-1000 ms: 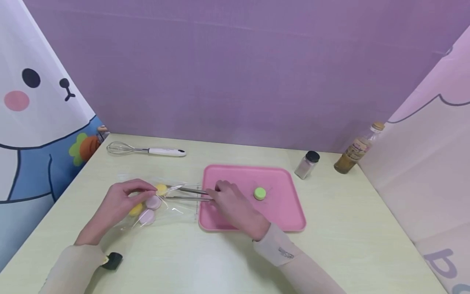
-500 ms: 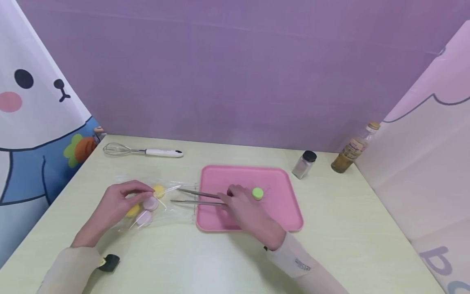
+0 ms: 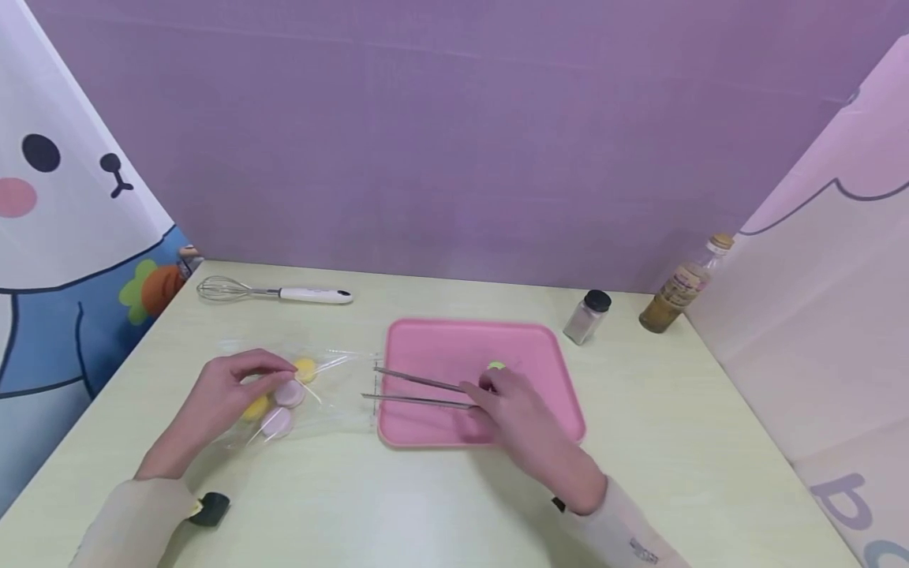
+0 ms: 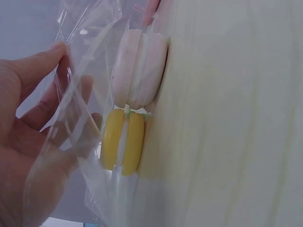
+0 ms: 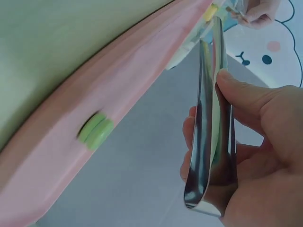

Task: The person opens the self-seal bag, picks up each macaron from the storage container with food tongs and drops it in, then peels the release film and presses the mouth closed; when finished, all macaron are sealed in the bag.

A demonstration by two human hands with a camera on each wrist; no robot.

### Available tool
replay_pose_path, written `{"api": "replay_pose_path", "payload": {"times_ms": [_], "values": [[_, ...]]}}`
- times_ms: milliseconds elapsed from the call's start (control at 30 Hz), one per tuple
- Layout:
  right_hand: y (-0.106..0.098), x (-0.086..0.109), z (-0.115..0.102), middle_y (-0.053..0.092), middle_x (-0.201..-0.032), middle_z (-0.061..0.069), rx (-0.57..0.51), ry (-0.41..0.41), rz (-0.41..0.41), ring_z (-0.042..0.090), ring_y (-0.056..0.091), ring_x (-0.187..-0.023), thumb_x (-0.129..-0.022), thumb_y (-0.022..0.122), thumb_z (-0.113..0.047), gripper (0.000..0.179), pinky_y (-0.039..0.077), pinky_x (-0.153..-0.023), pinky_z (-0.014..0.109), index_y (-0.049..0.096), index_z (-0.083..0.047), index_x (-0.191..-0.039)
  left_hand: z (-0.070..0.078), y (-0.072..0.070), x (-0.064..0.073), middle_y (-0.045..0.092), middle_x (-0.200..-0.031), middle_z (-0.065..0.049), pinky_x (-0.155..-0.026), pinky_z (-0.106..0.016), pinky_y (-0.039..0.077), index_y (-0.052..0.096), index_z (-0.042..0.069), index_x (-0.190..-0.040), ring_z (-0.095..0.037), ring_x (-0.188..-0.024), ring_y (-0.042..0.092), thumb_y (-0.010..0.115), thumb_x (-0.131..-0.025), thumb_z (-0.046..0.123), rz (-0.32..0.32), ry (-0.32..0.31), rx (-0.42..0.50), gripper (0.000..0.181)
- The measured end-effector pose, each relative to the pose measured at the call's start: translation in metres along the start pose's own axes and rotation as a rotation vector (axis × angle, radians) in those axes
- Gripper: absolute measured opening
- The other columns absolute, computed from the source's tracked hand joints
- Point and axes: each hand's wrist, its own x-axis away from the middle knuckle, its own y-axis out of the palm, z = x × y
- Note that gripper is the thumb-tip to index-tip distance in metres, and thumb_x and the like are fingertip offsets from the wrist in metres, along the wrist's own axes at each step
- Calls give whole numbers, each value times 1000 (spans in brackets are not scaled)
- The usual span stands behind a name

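Note:
My left hand (image 3: 227,402) pinches the upper film of a clear plastic bag (image 3: 344,406) lying on the table. Inside it are yellow macarons (image 3: 306,369) and pale pink macarons (image 3: 277,422), resting on their flat sides. My right hand (image 3: 529,418) grips metal tongs (image 5: 208,132) between thumb and fingers. Their arms stand apart with nothing between them, and the tips point left at the bag's mouth end. The tongs pass over the left part of a pink tray (image 3: 440,339). A green macaron (image 5: 94,131) lies on that tray, partly hidden by my right hand in the head view.
A whisk with a white handle (image 3: 316,295) lies at the back left. Behind the tray to the right stand a small black-capped jar (image 3: 585,319) and a corked bottle of amber liquid (image 3: 678,292). A purple cloth (image 3: 454,158) hangs along the table's back edge.
My right hand has drawn the tongs rightward, out of the bag and over the tray, coming in front of the green macaron. My left hand keeps its pinch on the bag.

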Motion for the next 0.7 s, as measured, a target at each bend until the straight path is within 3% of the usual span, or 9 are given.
{"api": "replay_pose_path", "payload": {"times_ms": [200, 533, 633, 700], "values": [[-16, 28, 7, 63, -96, 7, -19, 83, -17, 20, 56, -85, -77, 88, -4, 45, 50, -75, 37, 74, -5, -121, -1, 0, 0, 72, -109, 2, -88, -13, 45, 78, 17, -108, 6, -103, 56, 74, -95, 22, 0, 9, -2, 14], [-41, 71, 10, 61, -97, 2, -8, 165, 17, 15, 53, -84, -77, 86, -8, 48, 47, -72, 35, 74, -9, -123, 0, 0, 0, 73, -108, 2, -87, -13, 45, 78, 17, -106, 4, -102, 57, 74, -95, 19, 6, 22, 5, 12], [-47, 84, 12, 61, -99, 3, 8, 188, 14, 15, 53, -85, -80, 83, -10, 46, 48, -72, 36, 73, -11, -125, 0, 0, 0, 73, -108, 1, -87, -13, 45, 78, 17, -106, 5, -101, 57, 74, -95, 19, 5, 23, 5, 12], [-52, 92, 13, 61, -99, 3, 16, 200, 25, 15, 53, -84, -89, 77, -19, 36, 47, -71, 35, 73, -11, -125, 1, 0, 0, 73, -108, 2, -88, -14, 45, 78, 17, -106, 4, -101, 57, 74, -95, 20, 4, 23, 5, 12]]}}
